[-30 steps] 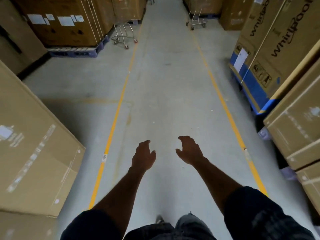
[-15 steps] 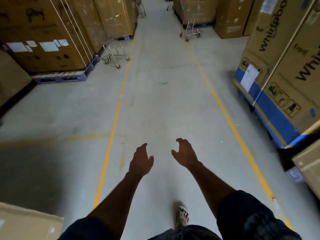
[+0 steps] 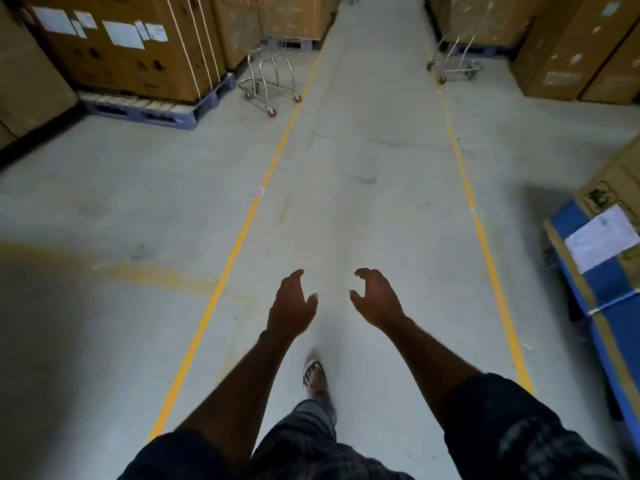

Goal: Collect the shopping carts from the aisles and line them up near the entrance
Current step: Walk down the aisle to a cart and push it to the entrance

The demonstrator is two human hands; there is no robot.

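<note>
Two metal shopping carts stand ahead in the aisle. One cart [image 3: 268, 79] with red wheels sits at the left yellow line, beside a stack of boxes. The other cart [image 3: 455, 60] is at the right line, farther back against boxes. My left hand [image 3: 291, 306] and my right hand [image 3: 375, 299] are stretched out in front of me over bare floor, fingers loosely curled, holding nothing. Both hands are well short of either cart.
Tall cardboard boxes on a blue pallet [image 3: 152, 110] line the left side. More boxes [image 3: 568, 53] stand at the back right, and a blue-banded box [image 3: 602, 271] juts in at the near right. Two yellow floor lines [image 3: 242, 233] edge the concrete walkway.
I have walked forward along the aisle: both carts are nearer and larger, and the near side boxes have slid out of view. My hands keep the same outstretched pose.
</note>
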